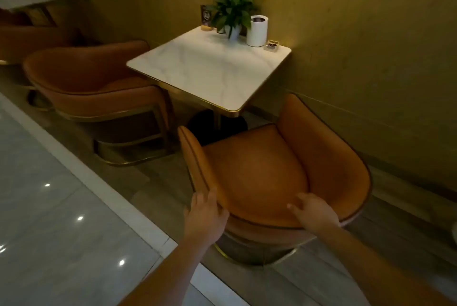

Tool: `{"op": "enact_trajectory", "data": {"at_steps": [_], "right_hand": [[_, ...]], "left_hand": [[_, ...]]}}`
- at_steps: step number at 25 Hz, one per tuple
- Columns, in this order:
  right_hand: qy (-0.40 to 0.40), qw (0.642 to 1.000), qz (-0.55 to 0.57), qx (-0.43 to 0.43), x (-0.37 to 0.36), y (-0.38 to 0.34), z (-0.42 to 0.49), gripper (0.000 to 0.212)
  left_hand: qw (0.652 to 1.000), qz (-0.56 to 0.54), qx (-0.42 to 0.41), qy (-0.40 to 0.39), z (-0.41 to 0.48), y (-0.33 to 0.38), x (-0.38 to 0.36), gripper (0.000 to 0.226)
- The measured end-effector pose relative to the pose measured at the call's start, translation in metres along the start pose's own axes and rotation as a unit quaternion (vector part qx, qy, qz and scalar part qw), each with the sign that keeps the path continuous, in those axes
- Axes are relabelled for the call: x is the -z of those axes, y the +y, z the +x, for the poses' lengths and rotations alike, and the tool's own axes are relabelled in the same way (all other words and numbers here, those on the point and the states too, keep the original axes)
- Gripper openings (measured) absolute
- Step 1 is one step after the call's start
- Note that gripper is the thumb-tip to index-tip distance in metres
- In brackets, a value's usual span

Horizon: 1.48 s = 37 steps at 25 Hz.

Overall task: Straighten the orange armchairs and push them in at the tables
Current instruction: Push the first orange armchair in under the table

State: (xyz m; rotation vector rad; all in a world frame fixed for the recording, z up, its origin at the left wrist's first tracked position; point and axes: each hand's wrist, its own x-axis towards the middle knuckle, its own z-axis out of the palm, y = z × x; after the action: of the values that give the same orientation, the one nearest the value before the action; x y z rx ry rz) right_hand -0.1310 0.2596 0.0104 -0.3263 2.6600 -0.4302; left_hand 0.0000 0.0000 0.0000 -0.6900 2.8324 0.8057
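In the head view, the near armchair (259,177) fills the lower centre of the frame. Its open seat faces up the frame toward the table (210,71). The front of the seat lies just short of the table's near corner and is not tucked under the top. The chair looks turned a little off the table's edge, so it seems to need squaring up before it goes in.

The left hand (206,214) grips the rim where the back curves into the chair's left arm, fingers curled over the edge. The right hand (314,211) holds the top of the backrest further right, fingertips hooked onto the inner face.

The chair is padded, with a metal band round its base, so it is probably fairly heavy and likely to drag on the floor rather than glide. The upholstery looks smooth and may be a bit slippery. The stiff back rim, held wide apart as here, is the sensible place to steer and push from.

The far armchair (91,83) sits at the left of the frame, close against the table's left side. A potted plant (232,11) and a white canister (258,31) stand at the table's far edge by the wall.
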Motion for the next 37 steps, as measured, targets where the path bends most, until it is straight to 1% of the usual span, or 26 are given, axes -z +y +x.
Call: {"op": "enact_trajectory", "data": {"at_steps": [2,6,8,11,14,16,18,23,29,33,37], "right_hand": [[0.027,0.999,-0.021,-0.018,0.0,0.015,0.009,0.042],[0.05,0.997,-0.064,-0.007,-0.001,0.049,0.026,0.039],[0.081,0.992,-0.093,-0.013,0.002,0.066,0.028,0.038],[0.092,0.985,-0.136,-0.06,0.005,0.089,0.034,0.045],[0.111,0.982,-0.133,-0.081,0.004,0.086,0.041,0.04],[0.109,0.981,-0.136,-0.089,0.005,0.083,0.042,0.037],[0.109,0.981,-0.132,-0.095,0.003,0.085,0.043,0.036],[0.12,0.979,-0.128,-0.1,0.001,0.086,0.047,0.033],[0.132,0.979,-0.119,-0.096,0.007,0.093,0.054,0.032],[0.136,0.98,-0.117,-0.091,0.016,0.112,0.073,0.032],[0.137,0.977,-0.135,-0.091,0.03,0.131,0.098,0.032]], "left_hand": [[1.0,-0.008,0.003,-0.013,0.01,0.001,-0.017,0.06],[0.996,-0.056,0.055,-0.04,0.03,0.015,-0.059,0.058],[0.992,-0.091,0.079,-0.044,0.038,0.026,-0.08,0.067],[0.985,-0.118,0.123,-0.039,0.058,0.041,-0.103,0.076],[0.987,-0.055,0.146,-0.041,0.076,0.045,-0.117,0.079],[0.987,-0.005,0.157,-0.047,0.079,0.048,-0.125,0.08],[0.986,0.024,0.16,-0.033,0.079,0.051,-0.131,0.08],[0.988,0.037,0.153,0.005,0.081,0.053,-0.137,0.078],[0.985,0.084,0.148,0.011,0.088,0.064,-0.141,0.076],[0.987,0.086,0.134,0.008,0.095,0.08,-0.147,0.079],[0.987,0.092,0.134,0.002,0.108,0.105,-0.158,0.073]]}}
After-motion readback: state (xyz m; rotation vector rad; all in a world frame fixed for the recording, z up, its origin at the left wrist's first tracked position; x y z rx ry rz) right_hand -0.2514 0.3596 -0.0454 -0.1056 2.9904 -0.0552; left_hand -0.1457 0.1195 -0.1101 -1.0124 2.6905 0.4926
